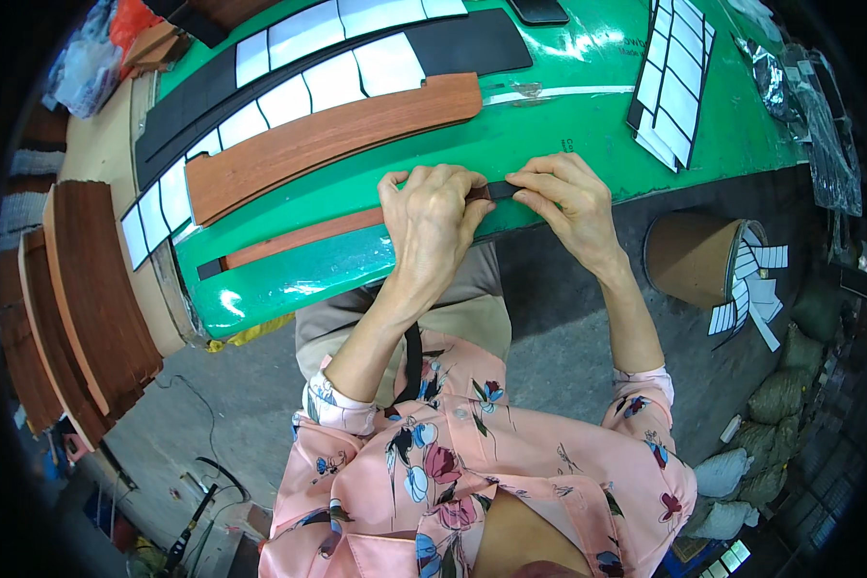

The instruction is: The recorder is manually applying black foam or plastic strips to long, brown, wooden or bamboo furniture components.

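Note:
A long, narrow reddish-brown wooden strip (pixel 308 233) lies along the near edge of the green table, with a black piece (pixel 210 268) at its left end. My left hand (pixel 429 212) is closed over the strip's right part, pressing it with fingers and thumb. From the right, my right hand (pixel 570 197) pinches a short black strip (pixel 501 190) between thumb and fingertips. That black strip sits at the wooden strip's right end; my left fingers partly hide where they meet. Behind both lies a wider reddish-brown board (pixel 332 140) with notched corners.
Black sheets with white backing pieces (pixel 390 63) lie behind the board. Another white-and-black sheet (pixel 672 77) rests at the table's right, near plastic wrapping (pixel 819 125). A bin (pixel 689 255) with white scraps stands on the floor. Wooden boards (pixel 96 299) are stacked at left.

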{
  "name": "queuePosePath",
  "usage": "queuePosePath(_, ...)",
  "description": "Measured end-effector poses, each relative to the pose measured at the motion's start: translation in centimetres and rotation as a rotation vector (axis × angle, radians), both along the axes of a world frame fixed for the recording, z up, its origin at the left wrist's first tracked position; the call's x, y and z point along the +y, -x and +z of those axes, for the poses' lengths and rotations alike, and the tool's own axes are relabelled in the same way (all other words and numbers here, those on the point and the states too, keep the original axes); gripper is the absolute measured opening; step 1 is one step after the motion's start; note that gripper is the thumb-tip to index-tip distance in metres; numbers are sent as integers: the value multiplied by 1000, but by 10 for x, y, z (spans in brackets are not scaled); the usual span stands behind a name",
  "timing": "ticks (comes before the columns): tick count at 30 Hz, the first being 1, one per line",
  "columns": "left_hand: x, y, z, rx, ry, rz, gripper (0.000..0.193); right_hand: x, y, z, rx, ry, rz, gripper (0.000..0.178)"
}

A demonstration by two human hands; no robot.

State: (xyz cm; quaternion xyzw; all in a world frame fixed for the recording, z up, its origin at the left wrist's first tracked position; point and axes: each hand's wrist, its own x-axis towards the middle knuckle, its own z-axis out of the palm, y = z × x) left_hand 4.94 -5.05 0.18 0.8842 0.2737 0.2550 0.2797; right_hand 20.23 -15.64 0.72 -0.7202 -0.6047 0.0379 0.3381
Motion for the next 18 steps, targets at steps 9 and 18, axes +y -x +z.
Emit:
queuePosePath(9, 0, 0, -2, -11, -11, -16, 22, 0, -1, -3, -3, -11, 11, 18)
queuePosePath(18, 1, 1, -4, -111, -76, -76, 18, -4, -4, -1, 117, 2, 11, 23)
